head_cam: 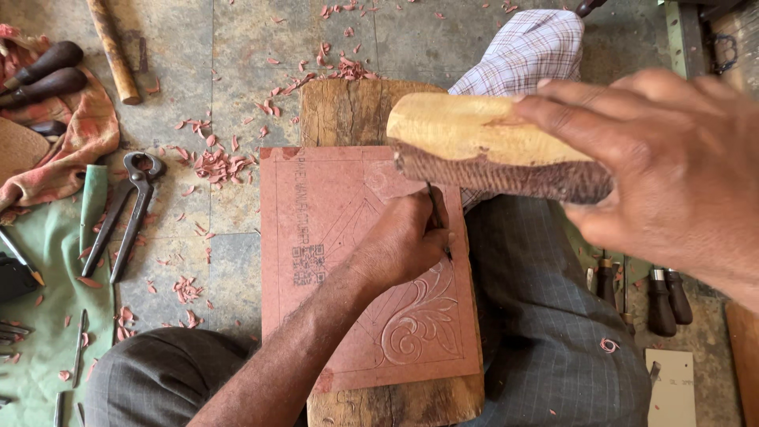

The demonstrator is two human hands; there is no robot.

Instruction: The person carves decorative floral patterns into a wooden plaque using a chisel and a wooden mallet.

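Observation:
My left hand (403, 241) grips a thin metal chisel (438, 221) whose tip rests on a reddish-brown board (316, 308) carved with a leafy scroll pattern (419, 320). The board lies on a thick wooden block (348, 111) between my knees. My right hand (672, 174) is raised above the board and grips a rough wooden mallet block (482, 146), which hovers over the chisel's top.
Red shavings (217, 162) litter the concrete floor. Iron pincers (130, 209) lie to the left near a green cloth (47, 316). Dark-handled tools (47, 71) rest on a patterned rag at top left. More handled chisels (664, 300) lie at the right. A checked cloth (530, 51) covers my knee.

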